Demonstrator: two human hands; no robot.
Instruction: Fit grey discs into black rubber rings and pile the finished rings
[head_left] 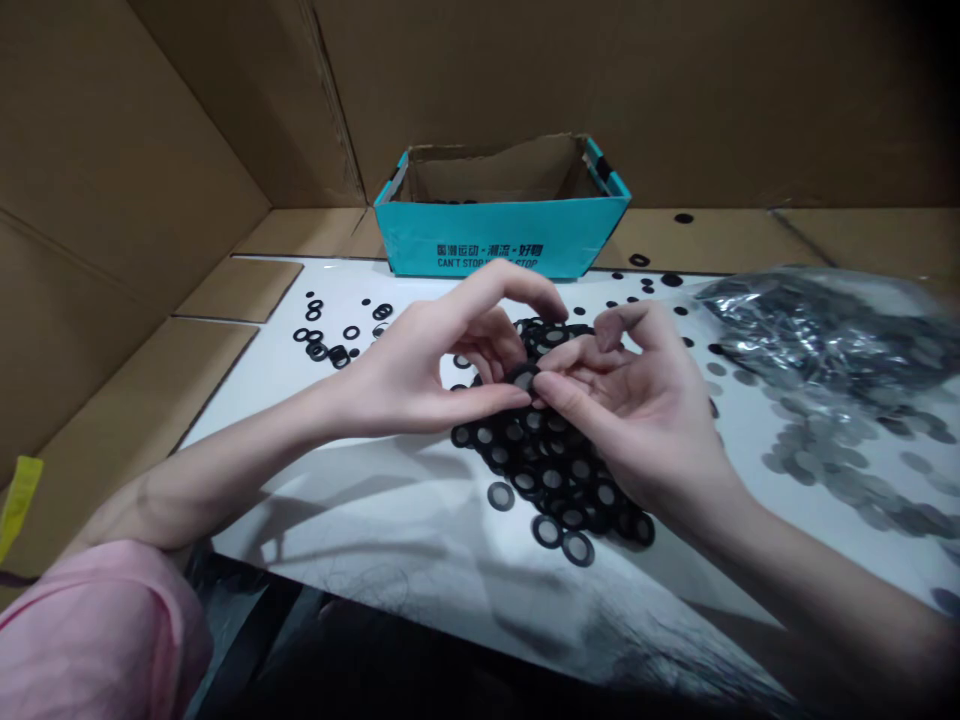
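My left hand [427, 365] and my right hand [645, 410] meet over a heap of black rings with pale grey centres [551, 478]. Between them is one black ring with a grey disc [523, 378], pinched by the fingertips of both hands. The left thumb lies along its lower edge, and the right thumb presses on its right side. My other right-hand fingers curl loosely behind it, partly hiding the heap. Several rings lie loose at the heap's near edge, among them one ring [501, 496] on the white tabletop [337, 510].
A turquoise open box [502, 235] stands at the back against cardboard walls [637, 100]. Bare black rings [351, 332] lie scattered at left. On the right are a clear plastic bag [825, 330] of dark pieces and many loose grey discs [840, 465].
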